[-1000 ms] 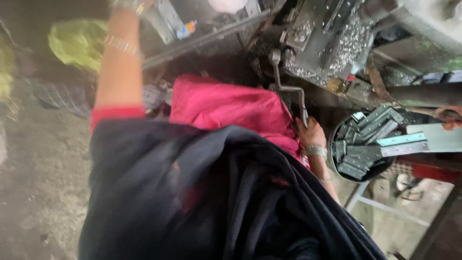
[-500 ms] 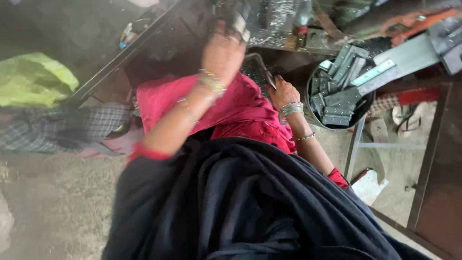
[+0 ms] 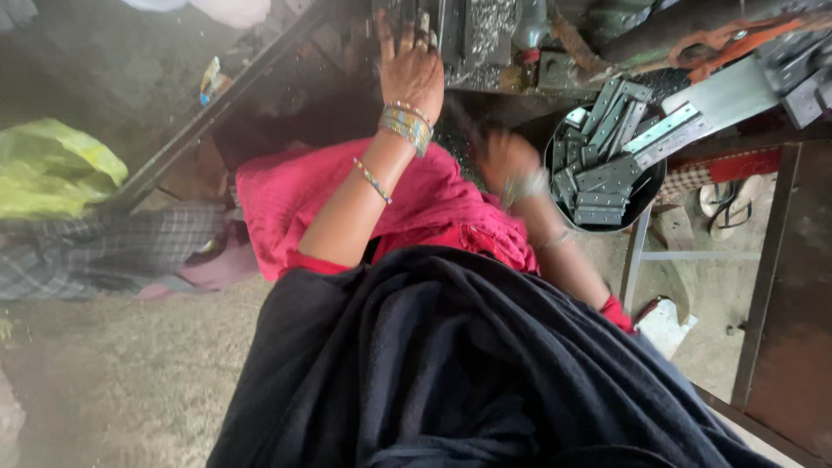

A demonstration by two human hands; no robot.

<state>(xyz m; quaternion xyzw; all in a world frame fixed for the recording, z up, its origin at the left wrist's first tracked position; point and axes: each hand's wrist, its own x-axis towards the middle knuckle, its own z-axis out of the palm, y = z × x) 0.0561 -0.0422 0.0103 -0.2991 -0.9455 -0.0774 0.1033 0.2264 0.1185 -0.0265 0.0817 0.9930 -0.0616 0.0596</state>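
Observation:
My left hand, with bangles at the wrist, is stretched up to the metal machine at the top; its fingertips touch the machine's dark bed and what they hold is hidden. My right hand is blurred by motion. It hovers over my red-clothed lap just left of a round black basin. The basin is full of several grey metal hinge plates. A dark cloth covers my lap in the foreground.
A long flat metal strip leans over the basin. A yellow-green bag and checked cloth lie at left on the floor. Sandals and a metal frame are at right, beside a rusty panel.
My left hand has risen from in front of my chest to the machine. My right hand has moved off the lever down toward the basin. The view has swung left.

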